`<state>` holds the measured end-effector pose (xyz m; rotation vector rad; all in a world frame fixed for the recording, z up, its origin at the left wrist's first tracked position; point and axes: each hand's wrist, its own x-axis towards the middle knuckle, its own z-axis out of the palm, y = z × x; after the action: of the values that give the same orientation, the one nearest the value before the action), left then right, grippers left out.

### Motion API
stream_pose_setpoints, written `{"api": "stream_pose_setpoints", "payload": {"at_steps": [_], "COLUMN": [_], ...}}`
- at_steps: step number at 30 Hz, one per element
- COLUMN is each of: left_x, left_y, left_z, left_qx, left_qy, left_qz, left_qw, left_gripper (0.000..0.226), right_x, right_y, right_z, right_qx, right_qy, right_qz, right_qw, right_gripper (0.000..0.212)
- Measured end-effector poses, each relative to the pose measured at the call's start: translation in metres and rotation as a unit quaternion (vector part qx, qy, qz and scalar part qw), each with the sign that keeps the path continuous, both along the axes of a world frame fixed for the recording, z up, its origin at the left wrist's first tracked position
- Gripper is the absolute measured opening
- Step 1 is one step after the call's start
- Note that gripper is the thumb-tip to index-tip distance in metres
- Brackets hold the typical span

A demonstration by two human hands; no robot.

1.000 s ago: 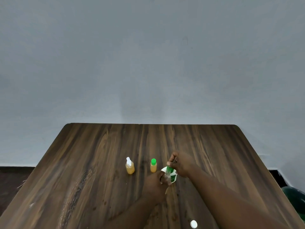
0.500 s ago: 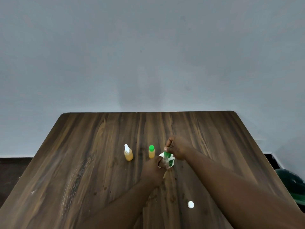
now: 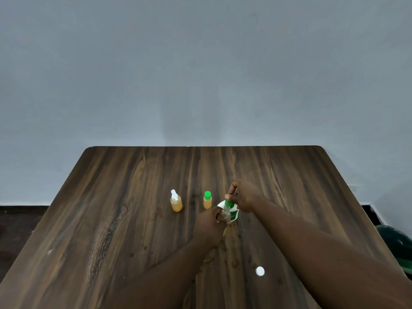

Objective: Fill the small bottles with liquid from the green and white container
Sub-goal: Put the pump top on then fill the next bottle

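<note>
My left hand (image 3: 208, 224) grips a small clear bottle (image 3: 225, 214) just above the table. My right hand (image 3: 244, 197) pinches the bottle's green top (image 3: 227, 204) from above. Right behind the bottle is the green and white container (image 3: 234, 213), mostly hidden by the bottle and my right hand; I cannot tell if it rests on the table. To the left stand two small bottles of orange liquid: one with a green cap (image 3: 207, 200), one with a white spray top (image 3: 176, 201).
A loose white cap (image 3: 260, 271) lies on the dark wooden table (image 3: 111, 219) near my right forearm. Small wet spots dot the wood around the hands. A dark green object (image 3: 395, 244) sits off the table's right edge. A grey wall is behind.
The view has tilted down, so everything sits higher in the frame. Both hands stay together on the small bottle; my right fingers have shifted slightly on its green top.
</note>
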<state>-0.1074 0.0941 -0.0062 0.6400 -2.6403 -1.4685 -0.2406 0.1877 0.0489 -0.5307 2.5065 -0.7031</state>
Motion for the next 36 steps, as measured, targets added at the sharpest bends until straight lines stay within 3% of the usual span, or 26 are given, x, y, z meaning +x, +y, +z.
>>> {"api": "stream_pose_setpoints", "payload": {"at_steps": [16, 19, 24, 36], "left_x": [-0.003, -0.002, -0.003, -0.001], "left_y": [0.0, 0.001, 0.0, -0.001], "left_z": [0.001, 0.001, 0.003, 0.002], "left_qx": [0.002, 0.013, 0.0, -0.007], "left_qy": [-0.003, -0.002, -0.008, 0.005], "left_qz": [0.012, 0.012, 0.0, -0.013], "left_qw": [1.0, 1.0, 1.0, 1.0], "left_gripper": [0.008, 0.018, 0.013, 0.029], "right_x": [-0.002, -0.003, -0.003, -0.003], "right_y": [0.0, -0.001, 0.003, 0.004], "right_z": [-0.004, -0.004, -0.006, -0.008], "right_qx": [-0.011, -0.002, -0.007, -0.014], "right_qy": [0.023, 0.02, 0.032, 0.023], "right_qz": [0.007, 0.013, 0.015, 0.01], "right_qw": [1.0, 1.0, 0.999, 1.0], "right_gripper": [0.026, 0.026, 0.016, 0.019]}}
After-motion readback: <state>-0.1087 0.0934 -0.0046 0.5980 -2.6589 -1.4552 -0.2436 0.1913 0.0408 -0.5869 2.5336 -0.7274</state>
